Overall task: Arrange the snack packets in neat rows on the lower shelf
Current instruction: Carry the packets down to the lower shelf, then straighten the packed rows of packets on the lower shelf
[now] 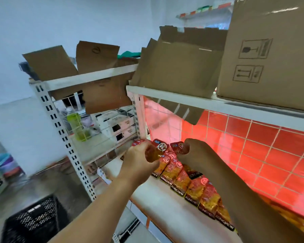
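Observation:
A row of red and gold snack packets [195, 186] stands on the white lower shelf [158, 204], running from the far left corner towards the near right. My left hand [139, 165] grips the top of a packet [159, 149] at the far end of the row. My right hand [193, 155] is closed on the top of the neighbouring packet [178, 146]. My right forearm hides the back of the row.
A white upper shelf [191, 99] carries cardboard boxes [267, 55] right above my hands. A red tiled wall [263, 151] backs the shelf. A second rack [63, 130] stands left with bottles and boxes. A black crate [33, 221] sits on the floor.

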Available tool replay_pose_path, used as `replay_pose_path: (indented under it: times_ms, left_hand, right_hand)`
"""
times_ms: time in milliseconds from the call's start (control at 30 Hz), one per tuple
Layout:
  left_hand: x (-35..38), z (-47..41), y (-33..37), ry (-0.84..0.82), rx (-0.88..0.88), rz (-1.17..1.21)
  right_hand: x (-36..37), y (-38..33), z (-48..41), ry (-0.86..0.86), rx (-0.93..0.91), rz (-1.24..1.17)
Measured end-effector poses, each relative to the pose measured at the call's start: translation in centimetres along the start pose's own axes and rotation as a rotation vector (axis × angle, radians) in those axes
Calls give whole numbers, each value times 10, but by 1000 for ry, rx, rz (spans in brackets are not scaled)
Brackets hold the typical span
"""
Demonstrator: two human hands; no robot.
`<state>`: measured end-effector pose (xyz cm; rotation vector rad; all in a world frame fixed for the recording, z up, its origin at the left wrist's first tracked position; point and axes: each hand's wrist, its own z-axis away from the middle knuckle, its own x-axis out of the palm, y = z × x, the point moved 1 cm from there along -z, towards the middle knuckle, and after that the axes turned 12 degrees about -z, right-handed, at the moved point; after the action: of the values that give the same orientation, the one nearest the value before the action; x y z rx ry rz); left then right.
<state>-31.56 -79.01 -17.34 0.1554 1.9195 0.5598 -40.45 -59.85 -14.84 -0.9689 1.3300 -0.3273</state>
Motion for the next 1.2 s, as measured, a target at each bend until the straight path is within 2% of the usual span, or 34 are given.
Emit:
replay_pose_path:
  times_ms: [133,367,500,633,767,967,1200]
  left_hand:
    - [30,-16,-17,-18,-65,50]
    - [86,-17,-48,17,6,-24]
    - [106,-20,-59,49,62,-114]
    - [123,-29,-71,-9,109,-157]
    - [137,-40,-85,-103,149,-191]
    - [155,-59,-108,-116,227,-168]
    - [167,-81,-123,-117,412,-271]
  right_hand:
    - [18,15,-25,-8,17,53]
    - [51,42,-33,-97,105,148]
    - [58,45,-36,-156,256,198]
    - [68,54,-39,-192,375,193]
    - [80,62,-38,-175,451,157]
    - [103,56,-42,-113,557,128]
    - [114,45,-54,-31,663,153]
